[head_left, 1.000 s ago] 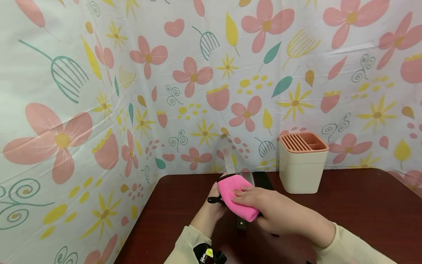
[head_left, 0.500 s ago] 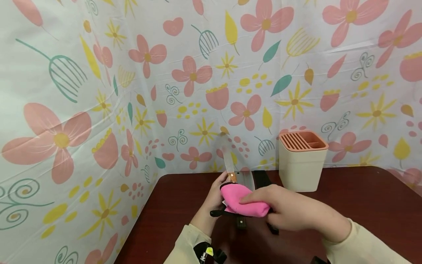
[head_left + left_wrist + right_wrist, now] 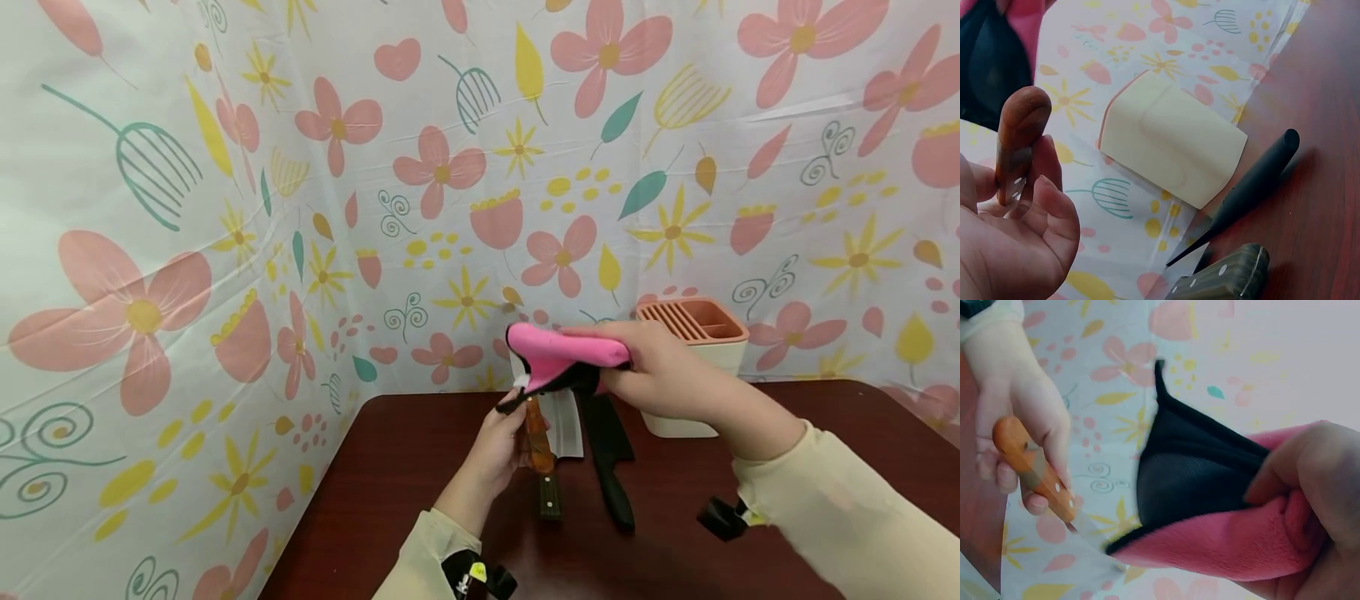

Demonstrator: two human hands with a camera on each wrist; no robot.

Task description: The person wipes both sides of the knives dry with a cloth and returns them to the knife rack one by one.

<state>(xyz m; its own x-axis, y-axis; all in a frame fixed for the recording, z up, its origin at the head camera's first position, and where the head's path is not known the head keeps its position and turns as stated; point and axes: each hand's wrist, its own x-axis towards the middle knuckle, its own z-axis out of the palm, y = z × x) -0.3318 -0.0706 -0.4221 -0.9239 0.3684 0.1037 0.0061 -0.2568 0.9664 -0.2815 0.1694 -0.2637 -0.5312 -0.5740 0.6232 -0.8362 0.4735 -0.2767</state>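
Forward-down head view, closer wrist views

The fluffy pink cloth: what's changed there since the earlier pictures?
The right hand carried the pink cloth upward in the head view, uncovering the orange-brown wooden knife handle. Neither hand let go: the left hand still holds that handle. The cream box with orange slotted top stayed put.

No readable text, yellow sticker (image 3: 477,572) illegible
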